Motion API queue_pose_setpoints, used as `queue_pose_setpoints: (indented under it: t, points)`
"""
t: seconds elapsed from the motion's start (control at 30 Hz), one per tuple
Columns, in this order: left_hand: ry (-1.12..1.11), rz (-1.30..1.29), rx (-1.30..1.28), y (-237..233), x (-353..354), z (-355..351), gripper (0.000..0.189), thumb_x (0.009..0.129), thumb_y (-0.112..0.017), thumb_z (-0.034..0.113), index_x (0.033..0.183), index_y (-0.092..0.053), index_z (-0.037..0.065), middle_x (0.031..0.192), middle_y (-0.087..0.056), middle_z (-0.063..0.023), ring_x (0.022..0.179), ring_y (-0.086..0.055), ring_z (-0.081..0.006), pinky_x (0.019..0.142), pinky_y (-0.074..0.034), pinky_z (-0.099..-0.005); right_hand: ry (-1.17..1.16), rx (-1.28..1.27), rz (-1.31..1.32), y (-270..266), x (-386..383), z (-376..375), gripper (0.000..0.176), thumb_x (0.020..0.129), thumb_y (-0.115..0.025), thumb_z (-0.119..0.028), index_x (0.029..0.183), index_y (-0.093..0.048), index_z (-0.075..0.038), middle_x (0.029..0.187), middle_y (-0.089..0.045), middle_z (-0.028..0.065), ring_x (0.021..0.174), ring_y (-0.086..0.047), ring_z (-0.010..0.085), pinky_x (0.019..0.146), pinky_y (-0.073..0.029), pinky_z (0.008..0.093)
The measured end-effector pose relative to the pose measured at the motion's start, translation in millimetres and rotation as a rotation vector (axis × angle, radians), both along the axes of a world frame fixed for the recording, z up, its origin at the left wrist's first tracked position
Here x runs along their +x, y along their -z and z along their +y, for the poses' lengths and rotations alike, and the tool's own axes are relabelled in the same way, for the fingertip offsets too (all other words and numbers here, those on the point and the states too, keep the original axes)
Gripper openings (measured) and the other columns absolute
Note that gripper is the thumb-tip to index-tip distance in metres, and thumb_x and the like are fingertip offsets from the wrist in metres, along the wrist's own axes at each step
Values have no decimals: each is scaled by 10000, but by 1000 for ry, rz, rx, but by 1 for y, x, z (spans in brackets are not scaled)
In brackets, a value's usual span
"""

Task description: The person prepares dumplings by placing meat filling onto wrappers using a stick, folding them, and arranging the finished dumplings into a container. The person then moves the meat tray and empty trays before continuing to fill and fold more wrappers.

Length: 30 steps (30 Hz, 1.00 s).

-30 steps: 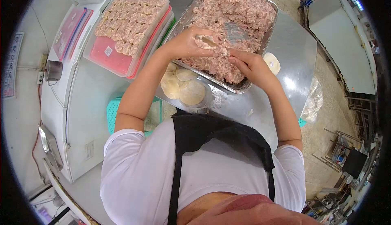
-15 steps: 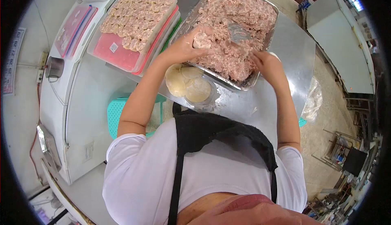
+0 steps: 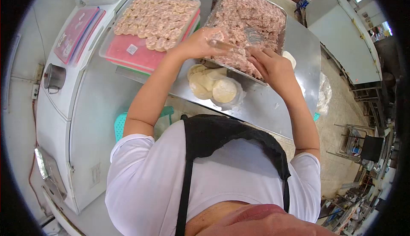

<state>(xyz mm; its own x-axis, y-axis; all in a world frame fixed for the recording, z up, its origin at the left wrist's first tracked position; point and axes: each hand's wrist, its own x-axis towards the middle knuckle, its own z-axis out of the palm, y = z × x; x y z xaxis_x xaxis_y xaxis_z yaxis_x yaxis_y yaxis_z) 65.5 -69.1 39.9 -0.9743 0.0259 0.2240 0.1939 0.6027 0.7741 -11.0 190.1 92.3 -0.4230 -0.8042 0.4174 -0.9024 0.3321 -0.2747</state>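
Note:
Over the left edge of a metal tray (image 3: 279, 44) of ground meat (image 3: 239, 10), my left hand (image 3: 197, 45) is curled around a dumpling (image 3: 218, 36) with pinkish meat showing on top. My right hand (image 3: 273, 65) grips a narrow flat spatula (image 3: 222, 45), its blade reaching left to the dumpling. Below my hands, round pale dough wrappers (image 3: 200, 84) lie in a loose pile on clear plastic at the table's near edge. A pale rounded object (image 3: 289, 59) shows partly behind my right hand.
Left of the tray, rows of filled dumplings (image 3: 156, 18) sit on a stack of plastic containers with a red layer (image 3: 136, 52). A white freezer (image 3: 92, 120) stands at left, bearing a metal pot (image 3: 54, 77) and flat lids (image 3: 77, 35). A turquoise stool (image 3: 121, 125) is under the table.
My right hand has lifted out of the meat and brought the spatula left to the dumpling in my left hand. The camera view has shifted slightly.

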Motion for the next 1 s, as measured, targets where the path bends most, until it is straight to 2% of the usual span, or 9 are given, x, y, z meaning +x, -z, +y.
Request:
queue_pose_setpoints:
  t: [0.1,0.17,0.2,0.37,0.43,0.6,0.67,0.9,1.0]
  points:
    - [56,-22,67,-13,28,-20,577,736,-821,236,1218,-578,29,1099,-644,-105,999,-591,-183,858,-479,-316,-13,76,66,-22,16,-19,235,909,-612,-263,1093,-673,-130,813,-635,132,722,-631,329,619,-501,413]
    - [-130,-114,68,-36,60,-22,501,727,-826,236,1138,-614,46,1096,-657,-118,987,-605,-183,873,-473,-307,7,15,-150,-39,34,-30,261,920,-595,-256,1122,-652,-101,861,-651,149,760,-633,343,661,-503,423]
    - [8,100,100,-20,59,-36,502,722,-830,242,1125,-614,34,1058,-666,-103,952,-613,-168,864,-475,-307,-69,-30,-110,-33,42,-38,268,933,-578,-244,1123,-645,-67,914,-661,175,811,-633,362,704,-498,424]
    - [-123,128,-27,-20,93,-86,481,720,-831,223,1098,-612,23,1010,-661,-74,906,-595,-129,830,-481,-298,-54,75,-251,-11,75,-84,276,953,-558,-243,1108,-650,-34,968,-659,216,882,-630,379,771,-496,395]
    - [-135,-46,87,-28,115,-119,573,699,-819,357,1114,-618,16,1035,-662,-129,963,-626,-224,868,-482,-330,54,-32,-383,-1,75,-82,295,956,-557,-240,1135,-632,-17,984,-663,219,899,-651,340,789,-491,370]
    - [-374,-78,-44,-11,147,-195,575,729,-772,283,1211,-570,44,1124,-635,-128,1037,-604,-230,885,-476,-331,191,-169,-616,34,69,-48,309,974,-550,-235,1139,-622,17,737,-610,38,653,-566,117,593,-439,262]
    - [-470,-25,-449,2,146,-203,572,748,-755,216,1258,-550,56,1130,-620,-129,991,-609,-235,865,-482,-334,358,-264,-905,42,73,-34,296,986,-537,-247,1158,-625,-23,672,-495,-49,538,-414,25,472,-320,193]
    - [-379,170,-326,25,124,-165,699,793,-681,173,1414,-380,66,1257,-556,-232,1132,-545,-384,957,-446,-447,416,-386,-1044,59,78,-6,274,993,-523,-262,1148,-632,-64,632,-456,-75,483,-339,-3,411,-231,172]
    - [-389,-150,-240,20,115,-155,712,822,-637,133,1457,-320,77,1326,-502,-249,1210,-499,-384,1001,-414,-417,388,-379,-1057,64,69,-1,289,995,-520,-268,1173,-626,-67,630,-439,-78,485,-330,-2,412,-231,175]
